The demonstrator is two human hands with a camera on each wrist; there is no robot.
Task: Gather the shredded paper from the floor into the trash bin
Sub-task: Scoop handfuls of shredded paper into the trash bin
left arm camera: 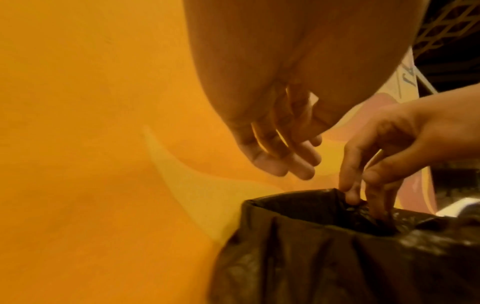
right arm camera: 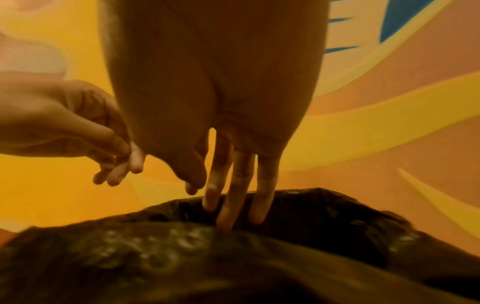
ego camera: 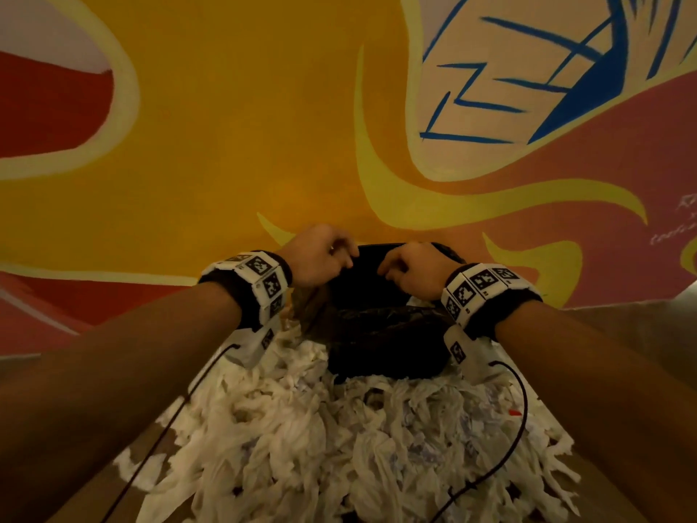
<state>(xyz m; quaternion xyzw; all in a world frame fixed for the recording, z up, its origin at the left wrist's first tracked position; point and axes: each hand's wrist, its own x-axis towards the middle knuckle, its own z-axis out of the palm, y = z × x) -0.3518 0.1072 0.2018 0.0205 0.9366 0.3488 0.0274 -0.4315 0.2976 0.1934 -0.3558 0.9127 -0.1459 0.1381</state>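
Hands come first, from the left side. The person's left hand (ego camera: 320, 254) hovers just above the left part of the bin's mouth with its fingers loosely curled and holding nothing; in the left wrist view those fingers (left arm camera: 272, 164) hang free over the black plastic. I judge it waits there to catch the liner edge and spread it.

In the middle stands the black trash bin lined with a crinkled black plastic bag (ego camera: 381, 334), close against the painted wall. The bag's folded rim looks slack, so the mouth is not fully wide.

To the right, the person's right hand (ego camera: 411, 269) reaches down with straight fingers; their tips (right arm camera: 226, 218) press into the bag's rim, not pinching as far as I can see. It seems the hand pushes the liner open so that paper can go in.

In front of the bin, on the brown floor (ego camera: 68, 496), lies the big heap of white shredded paper (ego camera: 339, 447), touching the bin's base. None of it is in either hand, so the gathering is yet to be done.

Both wrists carry white bands with black square code markers (ego camera: 264, 275), with thin dark cables hanging down. On the orange, yellow and pink mural wall (ego camera: 241, 137), faint white handwriting (ego camera: 679, 220) appears at far right, too small to read.
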